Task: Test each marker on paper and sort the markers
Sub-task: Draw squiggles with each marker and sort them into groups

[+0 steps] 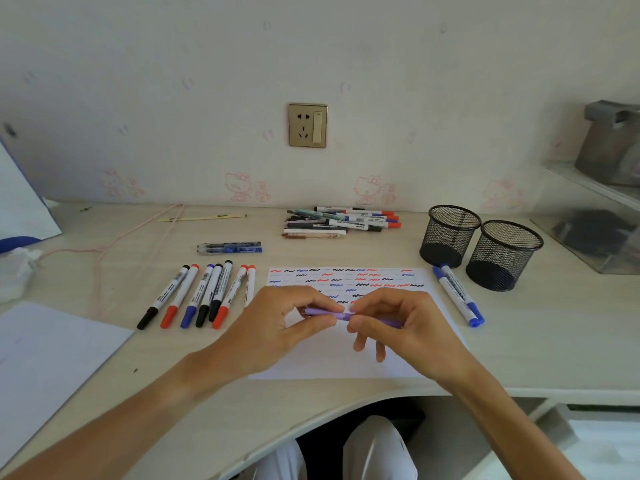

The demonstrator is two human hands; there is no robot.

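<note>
Purple marker (323, 312) held level over scribbled paper (346, 362); left hand (277, 323) fingers pinching cap end, right hand (401, 320) fingers pinching barrel.

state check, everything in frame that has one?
purple marker: held in both hands over the paper
left hand: pinching its cap end
right hand: gripping its barrel
paper: top covered in squiggles
mesh cups: upright
pile of pens: lying capped

L hand (277, 323) and R hand (398, 323) pinch purple marker (323, 312) horiz. above scribbled paper (346, 362); sorted markers (201, 296) lie to its left.
</note>
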